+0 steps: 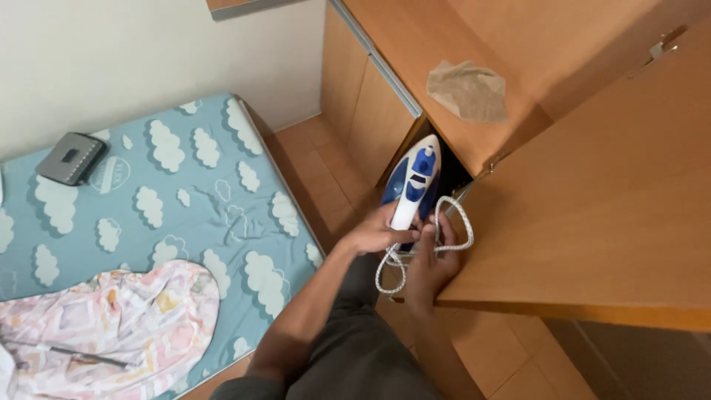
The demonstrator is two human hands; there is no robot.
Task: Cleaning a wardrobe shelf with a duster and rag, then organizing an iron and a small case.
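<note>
**Iron held at open cabinet**

Left hand (378, 235) wrapped around white handle of blue-and-white iron (413, 181), nose up, partly inside dark opening of wooden cabinet (592, 222). Right hand (429, 267) closed on looped braided cord (452, 222), just below iron. Open cabinet door (370, 122) to the left of iron. Crumpled tan cloth (468, 90) on cabinet top. Cloud-print bed (185, 185) to the left, with grey box (72, 158) and floral garment (111, 326) on it. Tiled floor (318, 170) below.

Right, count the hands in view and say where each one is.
2. The left hand grips the iron at the open cabinet; the right hand is just below it, holding the cord.
</note>
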